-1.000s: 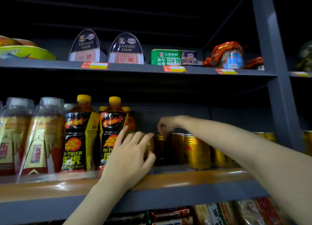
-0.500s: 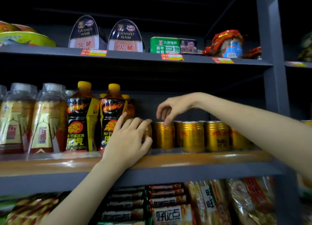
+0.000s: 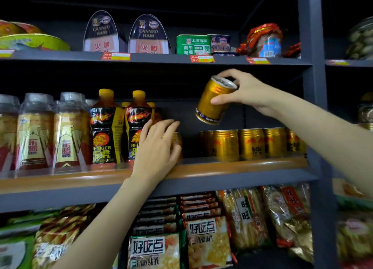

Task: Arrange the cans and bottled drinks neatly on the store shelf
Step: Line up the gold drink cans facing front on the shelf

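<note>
Fingers, right hand (image 3: 245,91): curled round the gold can (image 3: 214,101), thumb on its side wall, fingertips over the silver top rim.
Fingers, left hand (image 3: 156,148): spread and nearly straight, laid against a second gold can (image 3: 176,142) that is mostly hidden behind them; nothing is gripped.
Gold can, held: lifted clear of the middle shelf (image 3: 232,174), tilted with the top leaning right, above the gap between the hidden can and the can row.
Can row (image 3: 250,144): gold cans stood upright toward the right end of the middle shelf, just behind its front edge, packed side by side up to the grey upright post (image 3: 311,87).
Gap: bare shelf seen between the left-hand can and the row.
Hi-Tiger bottles (image 3: 106,131): two black-labelled, yellow-capped bottles upright at mid shelf, just left of the left hand; more yellow caps seen behind.
Clear-capped bottles (image 3: 50,133): stood upright at the left end of the middle shelf, red and gold labels.
Top shelf (image 3: 161,57): two canned ham tins (image 3: 125,34) near the middle, green tin (image 3: 192,44) to their right, red-wrapped jar (image 3: 264,40) near the post.
Bottom shelf: snack packets (image 3: 201,238), partly blurred, stacked under the middle shelf's front edge.
</note>
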Action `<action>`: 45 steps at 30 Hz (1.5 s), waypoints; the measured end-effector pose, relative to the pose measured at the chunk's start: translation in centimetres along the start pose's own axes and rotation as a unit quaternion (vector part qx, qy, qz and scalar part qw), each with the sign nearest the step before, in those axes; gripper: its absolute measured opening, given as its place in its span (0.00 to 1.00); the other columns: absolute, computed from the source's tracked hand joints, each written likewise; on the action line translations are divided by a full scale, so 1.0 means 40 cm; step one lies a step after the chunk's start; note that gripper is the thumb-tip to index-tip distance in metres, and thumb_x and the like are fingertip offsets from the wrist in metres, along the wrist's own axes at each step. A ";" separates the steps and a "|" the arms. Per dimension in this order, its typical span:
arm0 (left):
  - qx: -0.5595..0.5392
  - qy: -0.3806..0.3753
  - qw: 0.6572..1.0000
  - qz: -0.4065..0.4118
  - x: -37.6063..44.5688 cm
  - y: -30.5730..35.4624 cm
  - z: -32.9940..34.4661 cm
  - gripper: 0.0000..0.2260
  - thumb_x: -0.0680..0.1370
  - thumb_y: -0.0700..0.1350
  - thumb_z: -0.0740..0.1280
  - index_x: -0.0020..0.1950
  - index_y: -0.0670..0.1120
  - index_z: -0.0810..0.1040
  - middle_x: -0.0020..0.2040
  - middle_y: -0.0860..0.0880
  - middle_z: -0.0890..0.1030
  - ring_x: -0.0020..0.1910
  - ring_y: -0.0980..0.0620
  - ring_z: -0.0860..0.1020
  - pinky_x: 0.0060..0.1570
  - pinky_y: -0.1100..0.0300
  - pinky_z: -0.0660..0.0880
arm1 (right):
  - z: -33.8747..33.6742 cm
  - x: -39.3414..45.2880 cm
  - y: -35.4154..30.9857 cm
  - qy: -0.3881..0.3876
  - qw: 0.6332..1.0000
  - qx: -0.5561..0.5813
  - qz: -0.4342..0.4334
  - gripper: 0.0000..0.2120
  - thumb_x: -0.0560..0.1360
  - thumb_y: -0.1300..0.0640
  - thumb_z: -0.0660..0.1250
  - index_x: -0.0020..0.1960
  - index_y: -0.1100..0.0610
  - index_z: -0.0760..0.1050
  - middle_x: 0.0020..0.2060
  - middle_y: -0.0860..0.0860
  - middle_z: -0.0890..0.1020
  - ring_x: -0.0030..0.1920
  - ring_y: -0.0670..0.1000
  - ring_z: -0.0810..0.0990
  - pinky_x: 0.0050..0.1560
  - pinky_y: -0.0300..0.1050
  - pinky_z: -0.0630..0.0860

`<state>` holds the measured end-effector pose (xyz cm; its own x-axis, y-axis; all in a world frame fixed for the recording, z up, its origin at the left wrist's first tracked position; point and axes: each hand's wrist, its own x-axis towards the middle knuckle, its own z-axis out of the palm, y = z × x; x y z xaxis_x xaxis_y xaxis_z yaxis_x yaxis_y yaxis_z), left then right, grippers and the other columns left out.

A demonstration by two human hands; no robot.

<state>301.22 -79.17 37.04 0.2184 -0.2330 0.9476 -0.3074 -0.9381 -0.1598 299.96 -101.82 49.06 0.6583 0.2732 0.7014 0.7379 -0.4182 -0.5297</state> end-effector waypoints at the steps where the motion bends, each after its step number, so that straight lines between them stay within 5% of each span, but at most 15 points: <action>1: -0.061 0.021 0.998 -0.026 -0.012 0.018 -0.011 0.22 0.75 0.50 0.54 0.66 0.44 0.73 0.63 0.48 0.76 0.64 0.51 0.71 0.71 0.56 0.52 | -0.002 -0.045 -0.006 0.013 0.999 0.048 0.002 0.32 0.64 0.54 0.77 0.65 0.49 0.69 0.54 0.49 0.75 0.56 0.50 0.76 0.51 0.43 0.77; 3: -0.240 0.021 0.967 -0.083 -0.046 0.075 -0.050 0.21 0.76 0.53 0.56 0.67 0.48 0.71 0.64 0.55 0.72 0.64 0.60 0.68 0.69 0.63 0.58 | 0.012 -0.144 -0.003 0.027 0.988 0.152 0.016 0.31 0.59 0.50 0.76 0.61 0.47 0.72 0.54 0.51 0.77 0.54 0.51 0.79 0.51 0.45 0.80; 5: -0.434 -0.078 0.887 -0.137 -0.085 0.142 -0.090 0.19 0.76 0.57 0.58 0.64 0.53 0.71 0.61 0.60 0.75 0.61 0.68 0.71 0.59 0.73 0.64 | 0.040 -0.237 0.012 0.029 0.970 0.238 0.028 0.32 0.56 0.48 0.76 0.59 0.48 0.74 0.55 0.52 0.79 0.54 0.51 0.81 0.49 0.44 0.80; 7: -0.595 -0.182 0.754 -0.208 -0.106 0.183 -0.113 0.22 0.74 0.62 0.60 0.63 0.52 0.73 0.57 0.54 0.81 0.58 0.62 0.77 0.58 0.67 0.70 | 0.069 -0.298 0.032 0.027 0.963 0.266 0.039 0.35 0.56 0.49 0.80 0.61 0.49 0.73 0.55 0.52 0.80 0.53 0.52 0.82 0.49 0.44 0.80; 9: -0.679 -0.191 0.645 -0.293 -0.114 0.187 -0.112 0.28 0.72 0.64 0.65 0.65 0.47 0.71 0.57 0.46 0.82 0.56 0.51 0.80 0.56 0.56 0.77 | 0.092 -0.325 0.047 0.020 0.959 0.277 0.051 0.34 0.59 0.52 0.79 0.63 0.50 0.72 0.56 0.53 0.80 0.53 0.52 0.83 0.49 0.44 0.80; 13: -0.741 -0.159 0.554 -0.344 -0.107 0.176 -0.122 0.23 0.71 0.51 0.65 0.64 0.41 0.71 0.54 0.40 0.82 0.53 0.45 0.81 0.50 0.55 0.79 | 0.103 -0.337 0.043 0.005 0.943 0.323 0.077 0.32 0.61 0.56 0.72 0.64 0.50 0.70 0.56 0.54 0.79 0.50 0.51 0.84 0.45 0.42 0.81; 17: -0.735 -0.130 0.568 -0.348 -0.118 0.159 -0.126 0.23 0.67 0.48 0.70 0.61 0.44 0.73 0.53 0.41 0.82 0.51 0.45 0.82 0.48 0.56 0.80 | 0.113 -0.348 0.035 0.007 0.975 0.199 0.102 0.29 0.60 0.51 0.74 0.59 0.43 0.71 0.57 0.50 0.78 0.50 0.50 0.83 0.44 0.42 0.81; 21: -0.488 -0.051 0.852 -0.183 -0.129 0.138 -0.134 0.26 0.67 0.45 0.77 0.62 0.54 0.72 0.57 0.57 0.77 0.57 0.59 0.76 0.50 0.67 0.75 | 0.127 -0.357 0.037 -0.001 0.940 0.306 0.149 0.23 0.66 0.54 0.70 0.61 0.54 0.74 0.53 0.56 0.83 0.48 0.53 0.85 0.45 0.41 0.81; 24: -0.415 -0.041 0.906 -0.070 -0.127 0.138 -0.144 0.30 0.66 0.51 0.73 0.67 0.55 0.68 0.61 0.62 0.72 0.61 0.64 0.71 0.56 0.71 0.70 | 0.136 -0.358 0.038 -0.038 0.895 0.401 0.190 0.23 0.68 0.52 0.68 0.61 0.59 0.75 0.54 0.60 0.82 0.54 0.57 0.83 0.51 0.46 0.81; 30: -0.422 -0.069 0.904 0.004 -0.111 0.160 -0.162 0.33 0.68 0.50 0.73 0.70 0.54 0.64 0.64 0.64 0.70 0.65 0.65 0.68 0.62 0.71 0.66 | 0.167 -0.346 0.030 0.004 0.859 0.445 0.252 0.22 0.66 0.46 0.69 0.55 0.58 0.80 0.46 0.57 0.85 0.44 0.53 0.85 0.39 0.46 0.81; 36: -0.470 -0.111 0.875 -0.019 -0.099 0.158 -0.169 0.31 0.71 0.44 0.75 0.69 0.58 0.65 0.65 0.61 0.71 0.63 0.62 0.71 0.60 0.65 0.72 | 0.157 -0.336 0.024 0.061 0.865 0.443 0.226 0.25 0.67 0.49 0.70 0.61 0.59 0.77 0.55 0.60 0.81 0.55 0.57 0.80 0.38 0.46 0.81; 38: -0.546 -0.165 0.817 -0.085 -0.092 0.155 -0.180 0.28 0.70 0.48 0.73 0.66 0.59 0.67 0.61 0.60 0.75 0.59 0.62 0.76 0.53 0.67 0.74 | 0.149 -0.336 0.022 0.061 0.889 0.418 0.175 0.27 0.66 0.51 0.71 0.64 0.59 0.74 0.57 0.61 0.80 0.53 0.55 0.82 0.40 0.45 0.81; 41: -0.711 -0.272 0.602 -0.241 -0.074 0.147 -0.190 0.20 0.71 0.51 0.67 0.62 0.54 0.74 0.56 0.48 0.82 0.55 0.51 0.81 0.52 0.60 0.78 | 0.137 -0.337 0.022 0.061 0.939 0.328 0.084 0.29 0.63 0.53 0.73 0.63 0.52 0.72 0.59 0.56 0.78 0.52 0.53 0.82 0.44 0.44 0.80; 42: -0.723 -0.294 0.567 -0.263 -0.067 0.143 -0.188 0.18 0.72 0.51 0.65 0.61 0.50 0.76 0.55 0.45 0.82 0.55 0.48 0.81 0.53 0.57 0.78 | 0.137 -0.337 0.023 0.059 0.946 0.310 0.069 0.31 0.61 0.52 0.75 0.63 0.49 0.71 0.60 0.54 0.77 0.54 0.52 0.82 0.46 0.44 0.80; 45: -0.704 -0.320 0.577 -0.264 -0.062 0.145 -0.181 0.19 0.72 0.47 0.66 0.62 0.46 0.75 0.56 0.45 0.82 0.57 0.48 0.80 0.56 0.55 0.77 | 0.148 -0.339 0.037 0.044 0.937 0.343 0.045 0.40 0.53 0.48 0.82 0.63 0.46 0.71 0.60 0.50 0.78 0.56 0.52 0.81 0.48 0.45 0.80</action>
<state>292.19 -82.18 35.75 0.7841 -0.4794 0.3942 -0.3909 0.1119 0.9136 293.01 -101.01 35.93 0.7295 0.1787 0.6603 0.6224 0.2270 -0.7491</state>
